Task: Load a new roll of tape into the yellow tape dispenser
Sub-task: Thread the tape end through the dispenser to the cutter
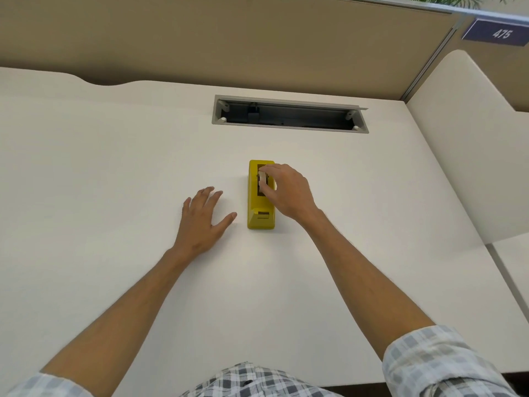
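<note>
The yellow tape dispenser (261,213) stands on the white desk (114,173), its cutter end toward me. A whitish roll of tape (261,177) sits in the dispenser's open well. My right hand (289,193) reaches in from the right, its thumb and fingers pinched on the roll; the hand hides the well's right side. My left hand (204,219) lies flat on the desk just left of the dispenser, fingers spread, holding nothing and not touching the dispenser.
A grey open cable slot (289,114) is cut into the desk behind the dispenser. A tan partition wall (229,38) runs along the back. A white side panel (472,144) bounds the right, with a blue sign reading 475 (499,32) above.
</note>
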The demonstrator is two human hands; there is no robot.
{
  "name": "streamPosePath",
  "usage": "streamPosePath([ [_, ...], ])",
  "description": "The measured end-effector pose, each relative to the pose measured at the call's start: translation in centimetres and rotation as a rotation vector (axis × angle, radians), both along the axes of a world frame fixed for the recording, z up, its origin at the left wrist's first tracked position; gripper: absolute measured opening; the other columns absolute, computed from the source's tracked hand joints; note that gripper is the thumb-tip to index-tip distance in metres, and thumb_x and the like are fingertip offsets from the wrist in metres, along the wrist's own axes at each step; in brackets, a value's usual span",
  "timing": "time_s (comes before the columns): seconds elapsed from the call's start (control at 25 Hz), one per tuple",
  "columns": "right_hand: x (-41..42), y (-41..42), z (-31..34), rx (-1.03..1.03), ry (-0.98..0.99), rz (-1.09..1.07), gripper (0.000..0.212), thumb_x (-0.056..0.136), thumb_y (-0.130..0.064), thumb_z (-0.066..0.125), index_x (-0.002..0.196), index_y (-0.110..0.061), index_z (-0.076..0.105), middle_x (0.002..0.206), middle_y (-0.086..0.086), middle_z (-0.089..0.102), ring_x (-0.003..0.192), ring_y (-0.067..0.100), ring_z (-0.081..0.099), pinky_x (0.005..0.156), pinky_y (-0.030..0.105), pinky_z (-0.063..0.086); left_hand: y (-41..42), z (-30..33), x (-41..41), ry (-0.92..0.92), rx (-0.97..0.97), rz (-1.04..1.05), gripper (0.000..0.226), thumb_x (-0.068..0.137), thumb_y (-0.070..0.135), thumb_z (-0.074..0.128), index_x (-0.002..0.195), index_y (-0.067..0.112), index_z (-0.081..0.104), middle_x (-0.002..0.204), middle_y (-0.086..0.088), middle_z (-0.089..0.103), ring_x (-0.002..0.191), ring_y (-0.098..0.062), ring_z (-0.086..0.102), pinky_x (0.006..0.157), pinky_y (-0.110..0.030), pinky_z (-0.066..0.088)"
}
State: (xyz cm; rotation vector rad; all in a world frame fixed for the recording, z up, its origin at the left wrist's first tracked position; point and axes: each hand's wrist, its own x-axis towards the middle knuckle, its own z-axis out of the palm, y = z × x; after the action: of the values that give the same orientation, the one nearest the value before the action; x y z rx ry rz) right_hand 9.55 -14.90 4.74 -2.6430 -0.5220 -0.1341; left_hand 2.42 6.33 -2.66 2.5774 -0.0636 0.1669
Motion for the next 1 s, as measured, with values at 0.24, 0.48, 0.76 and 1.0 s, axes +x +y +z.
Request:
streamPosePath([
  [0.24,-0.6,-0.2,-0.2,0.132,-0.019,-0.112,0.035,0.091,-0.036,0.058,0.122,-0.021,0.064,0.117,-0.004,0.067,0.104,0.015,0.061,0.08,0.033,0.052,-2.5,3.0,3.2,-0.054,-0.099,-0.133,0.055,0.095,0.047,0.047,0.144,0.023,0.038,0.156,-0.001,0.031,0.143,-0.018,0.027,0.11,-0.042,0.032],
  [0.48,-1.1,0.0,-1.1,0.273,0.046,-0.17,0.026,0.091,-0.035,0.061,0.111,-0.022,0.069,0.103,-0.006,0.069,0.093,0.013,0.063,0.076,0.033,0.053,-4.2,4.0,6.6,0.019,-0.009,-0.239,0.061,0.094,0.051,0.047,0.148,0.027,0.031,0.161,0.002,0.016,0.148,-0.021,0.011,0.115,-0.047,0.022],
  [0.76,-0.9,-0.3,-1.4,0.117,-0.094,-0.117,0.026,0.096,-0.035,0.055,0.11,-0.021,0.071,0.101,-0.003,0.072,0.089,0.017,0.063,0.067,0.031,0.049,-4.4,3.4,8.0,0.046,-0.064,-0.248,0.052,0.092,0.049,0.052,0.138,0.026,0.048,0.156,0.001,0.03,0.146,-0.019,0.018,0.112,-0.049,0.026],
  [1.0,-1.3,0.4,-1.6,0.233,-0.08,-0.257,0.023,0.092,-0.038,0.06,0.097,-0.02,0.074,0.088,-0.004,0.072,0.076,0.016,0.066,0.062,0.029,0.048,-5.1,3.7,7.6,0.011,-0.164,-0.2,0.049,0.086,0.043,0.064,0.13,0.025,0.055,0.151,-0.002,0.038,0.142,-0.021,0.027,0.11,-0.046,0.031],
])
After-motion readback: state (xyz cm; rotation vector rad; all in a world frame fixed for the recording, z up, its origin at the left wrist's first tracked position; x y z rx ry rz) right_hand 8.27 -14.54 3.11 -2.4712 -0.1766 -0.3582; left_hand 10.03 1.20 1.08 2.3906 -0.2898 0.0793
